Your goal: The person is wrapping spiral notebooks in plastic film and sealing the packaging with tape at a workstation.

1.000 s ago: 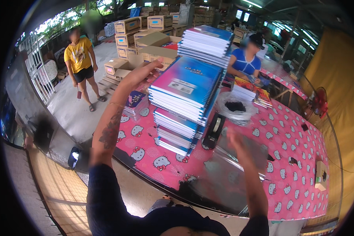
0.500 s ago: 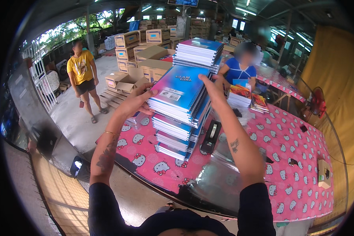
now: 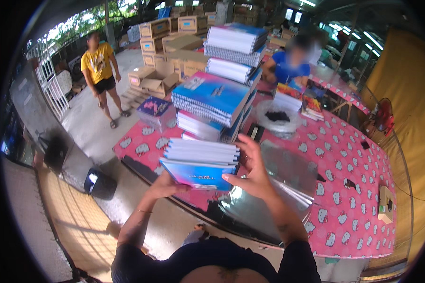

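Between my two hands is a bundle of blue and pink spiral notebooks [image 3: 200, 170], tipped so that its cover faces me and the white page edges point up. My left hand [image 3: 167, 186] grips its lower left corner. My right hand [image 3: 250, 172] holds the right side, thumb on the cover and fingers behind. Just beyond stands a tall stack of like notebooks [image 3: 212, 96], its top bundle lying with the spirals toward me. A second, higher stack [image 3: 236, 40] rises behind it. Clear plastic sleeves [image 3: 274, 188] lie by my right forearm.
A black tape dispenser [image 3: 256, 133] sits right of the stack on the pink patterned tablecloth [image 3: 344, 207]. Purple-covered notebooks [image 3: 155, 111] stand at the left edge. One person in blue [image 3: 290, 68] sits across; another in yellow [image 3: 98, 66] stands left, near cardboard boxes [image 3: 186, 56].
The top bundle has come off the stack toward me, and both hands have tilted it up on edge near the table's front. The notebooks beneath it now show.
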`<state>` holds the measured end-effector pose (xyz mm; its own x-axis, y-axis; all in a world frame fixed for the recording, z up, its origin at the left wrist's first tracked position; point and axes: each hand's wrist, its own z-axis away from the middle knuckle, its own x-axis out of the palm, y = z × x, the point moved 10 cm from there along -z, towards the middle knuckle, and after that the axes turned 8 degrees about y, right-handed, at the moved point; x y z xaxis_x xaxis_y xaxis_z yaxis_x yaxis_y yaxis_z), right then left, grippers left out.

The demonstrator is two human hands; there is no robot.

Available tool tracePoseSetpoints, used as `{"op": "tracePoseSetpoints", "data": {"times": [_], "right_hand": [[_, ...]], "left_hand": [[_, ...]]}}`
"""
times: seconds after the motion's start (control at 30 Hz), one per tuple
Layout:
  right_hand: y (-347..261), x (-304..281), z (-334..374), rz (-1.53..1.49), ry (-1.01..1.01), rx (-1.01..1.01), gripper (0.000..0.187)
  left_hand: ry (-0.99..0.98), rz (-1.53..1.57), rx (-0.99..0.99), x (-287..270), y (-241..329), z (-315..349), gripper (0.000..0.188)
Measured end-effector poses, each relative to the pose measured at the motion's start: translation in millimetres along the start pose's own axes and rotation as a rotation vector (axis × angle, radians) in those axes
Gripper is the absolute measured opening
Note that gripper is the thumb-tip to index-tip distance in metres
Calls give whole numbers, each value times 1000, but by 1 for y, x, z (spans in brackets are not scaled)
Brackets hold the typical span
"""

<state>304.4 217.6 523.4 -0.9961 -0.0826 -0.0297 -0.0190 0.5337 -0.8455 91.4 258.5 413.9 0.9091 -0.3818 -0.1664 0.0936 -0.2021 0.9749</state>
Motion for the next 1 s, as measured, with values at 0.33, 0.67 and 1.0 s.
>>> {"op": "tracePoseSetpoints", "data": {"times": [0.33, 0.67, 1.0], "right_hand": [[210, 8, 92, -242, 64, 272, 105], [216, 5, 82, 86, 163, 299, 87], [214, 3, 75, 152, 135, 295, 91]], "left_hand": [[2, 305, -357, 39, -193, 0, 66], [196, -738, 334, 17, 20, -13, 94], [-244, -1190, 315, 67, -15, -54, 80]]}}
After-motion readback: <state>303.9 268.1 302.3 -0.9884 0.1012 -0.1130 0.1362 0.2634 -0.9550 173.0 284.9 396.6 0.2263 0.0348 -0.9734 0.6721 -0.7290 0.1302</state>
